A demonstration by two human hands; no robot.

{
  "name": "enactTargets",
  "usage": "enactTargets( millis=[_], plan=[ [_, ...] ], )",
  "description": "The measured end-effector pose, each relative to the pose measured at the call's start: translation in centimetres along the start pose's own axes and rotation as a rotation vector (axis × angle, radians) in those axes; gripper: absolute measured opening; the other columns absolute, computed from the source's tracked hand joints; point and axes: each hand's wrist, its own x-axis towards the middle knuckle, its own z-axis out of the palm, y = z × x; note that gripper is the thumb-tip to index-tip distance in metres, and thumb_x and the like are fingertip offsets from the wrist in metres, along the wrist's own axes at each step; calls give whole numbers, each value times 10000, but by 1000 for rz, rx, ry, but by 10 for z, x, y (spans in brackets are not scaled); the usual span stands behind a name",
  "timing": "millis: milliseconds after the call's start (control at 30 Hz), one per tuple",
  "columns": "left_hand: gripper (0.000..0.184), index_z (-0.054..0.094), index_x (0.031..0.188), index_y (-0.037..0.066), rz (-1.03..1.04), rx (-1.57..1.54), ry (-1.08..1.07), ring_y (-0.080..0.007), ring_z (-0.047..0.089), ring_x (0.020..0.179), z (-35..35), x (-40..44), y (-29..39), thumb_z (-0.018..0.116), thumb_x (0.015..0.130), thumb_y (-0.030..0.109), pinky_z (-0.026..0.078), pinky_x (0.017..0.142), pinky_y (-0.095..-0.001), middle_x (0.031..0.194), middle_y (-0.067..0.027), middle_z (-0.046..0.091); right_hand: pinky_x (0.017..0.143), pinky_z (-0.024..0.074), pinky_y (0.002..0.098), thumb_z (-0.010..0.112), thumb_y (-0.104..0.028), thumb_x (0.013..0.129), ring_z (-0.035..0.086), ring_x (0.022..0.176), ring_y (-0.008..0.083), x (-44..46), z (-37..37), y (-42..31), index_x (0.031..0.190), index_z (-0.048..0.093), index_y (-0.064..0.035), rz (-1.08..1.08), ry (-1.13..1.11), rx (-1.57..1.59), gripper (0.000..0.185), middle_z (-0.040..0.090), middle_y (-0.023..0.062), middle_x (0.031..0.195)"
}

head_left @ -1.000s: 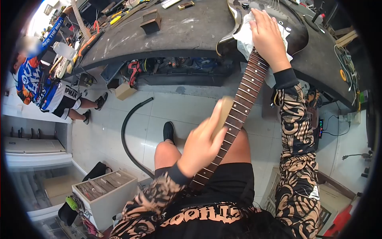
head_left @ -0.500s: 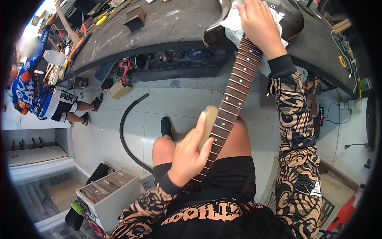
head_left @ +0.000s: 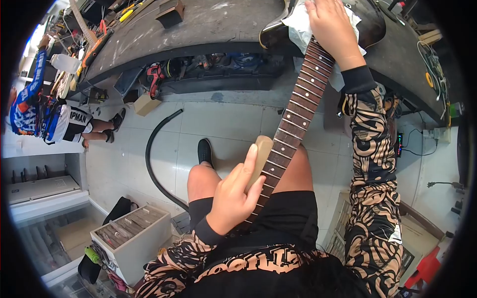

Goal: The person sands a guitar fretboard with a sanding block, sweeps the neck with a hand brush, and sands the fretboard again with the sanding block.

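An electric guitar lies with its dark, glossy body (head_left: 370,27) on the workbench and its fretted neck (head_left: 298,104) slanting down toward my lap. My left hand (head_left: 233,193) grips a long tan block (head_left: 262,154), which rests along the left edge of the fretboard. The thumb reaches over the frets. At the top, my right hand (head_left: 335,32) lies flat over a crumpled white cloth or paper (head_left: 299,30) where the neck meets the body. Its fingertips run close to the upper edge of view. The headstock is hidden near my shirt.
The dark workbench (head_left: 213,25) spans the top, with a red power tool (head_left: 155,77) beneath it. A black hose (head_left: 151,159) curves over the floor. A box of flat pieces (head_left: 131,243) stands lower left. Another person (head_left: 44,109) stands at the far left.
The view has shifted slightly, and the tan block sits a little lower along the neck with my left hand. My right hand stays on the cloth. The other person has moved slightly left.
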Motion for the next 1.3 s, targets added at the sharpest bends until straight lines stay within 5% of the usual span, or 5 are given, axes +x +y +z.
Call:
enactTargets(
  millis=[200,500,633,1000,1300],
  plan=[
    [691,456,1726,72,125,-14,141,-516,731,952,18,162,30,686,1079,153,584,867,-504,1054,-308,757,1022,531,511,665,-129,969,653,1097,408,-6,10,7,1106,723,26,-54,7,-1,214,673,205,1071],
    [793,405,1764,40,10,16,2,-446,767,1234,-1,16,1,718,1036,49,602,1050,-450,1416,-291,740,1018,530,524,676,-113,999,645,1094,425,-1,5,5,1072,702,59,-99,4,-65,189,662,223,1088],
    [752,411,1765,103,180,120,163,-416,721,850,21,121,14,689,1072,190,597,767,-539,989,-186,713,1000,533,525,676,-114,1007,641,1082,428,-7,18,12,1068,703,56,-88,1,-32,183,658,226,1083],
    [789,482,1729,22,-63,219,-45,-364,735,852,-15,-32,12,794,1009,98,616,796,-437,1008,-158,706,1285,440,529,645,-73,1073,567,1493,483,-2,13,21,1398,666,118,8,-56,70,377,615,317,1559],
    [764,267,1808,16,-374,-794,446,-73,612,860,-25,10,-84,618,1144,156,537,597,-226,1237,-48,670,1319,389,442,549,-261,1194,538,1568,342,6,13,28,1577,597,-2,286,-145,386,465,603,207,1638]
  ],
)
